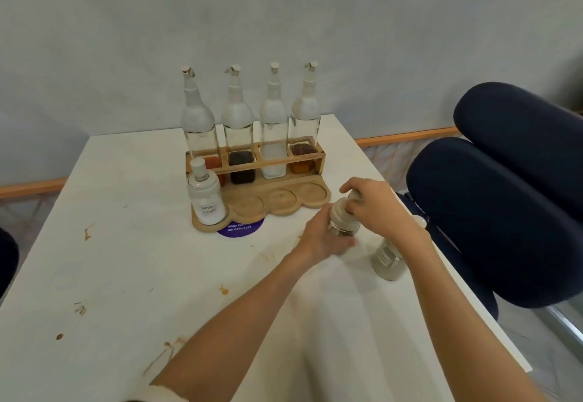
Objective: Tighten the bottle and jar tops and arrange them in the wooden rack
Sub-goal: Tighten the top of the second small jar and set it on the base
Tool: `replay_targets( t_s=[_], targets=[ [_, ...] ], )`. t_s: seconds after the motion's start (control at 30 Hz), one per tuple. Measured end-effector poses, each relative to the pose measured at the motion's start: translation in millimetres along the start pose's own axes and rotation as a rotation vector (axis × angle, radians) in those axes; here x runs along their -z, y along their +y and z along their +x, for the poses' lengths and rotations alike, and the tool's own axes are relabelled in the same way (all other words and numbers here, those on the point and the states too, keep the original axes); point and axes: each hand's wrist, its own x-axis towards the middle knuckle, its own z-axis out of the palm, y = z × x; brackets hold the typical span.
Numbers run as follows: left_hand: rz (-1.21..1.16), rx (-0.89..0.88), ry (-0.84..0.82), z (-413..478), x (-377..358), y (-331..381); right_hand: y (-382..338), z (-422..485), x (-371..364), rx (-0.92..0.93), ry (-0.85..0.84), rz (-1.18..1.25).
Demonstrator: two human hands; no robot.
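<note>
The small glass jar with a beige top (342, 223) stands on the white desk (157, 275), just in front of the right end of the light wooden rack (277, 199). The left hand (325, 237) wraps around the body of this jar from the side nearer to the person, so its grip is closed on the glass. The right hand (373, 206) comes from above and its fingers close around the beige top, which is mostly hidden under them. Both hands touch the same jar.

A second small jar with a pale top and a paper label (389, 258) stands on the desk to the right of the rack and nearer to the person, partly behind the right forearm. No hand touches it.

A third small jar, with the label "White sugar" and a white top (206, 196), sits in the leftmost round recess at the front of the rack. The three other round recesses (280, 198) hold nothing.

In the back row of the rack, four tall clear glass bottles with white pouring tops (238, 123) stand upright, one in each compartment. Their contents from left are reddish, dark, white and brown-orange.

A round purple sticker with white text (241, 228) lies on the desk, partly under the front edge of the rack. To the right of the rack, beyond the desk edge, a dark blue padded chair (504, 196) is seen.
</note>
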Motion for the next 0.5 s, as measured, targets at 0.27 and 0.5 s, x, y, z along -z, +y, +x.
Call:
replay_targets(
  t_s=[0.27,0.5],
  targets=[
    [-0.045,-0.039,0.119,-25.8,37.2,9.6,4.4,-40.6,-14.5,0.01,0.121,0.411],
    [-0.109,-0.059,0.156,-54.4,56.3,30.7,-18.7,-55.2,-64.0,-0.001,0.138,0.776]
  ],
)
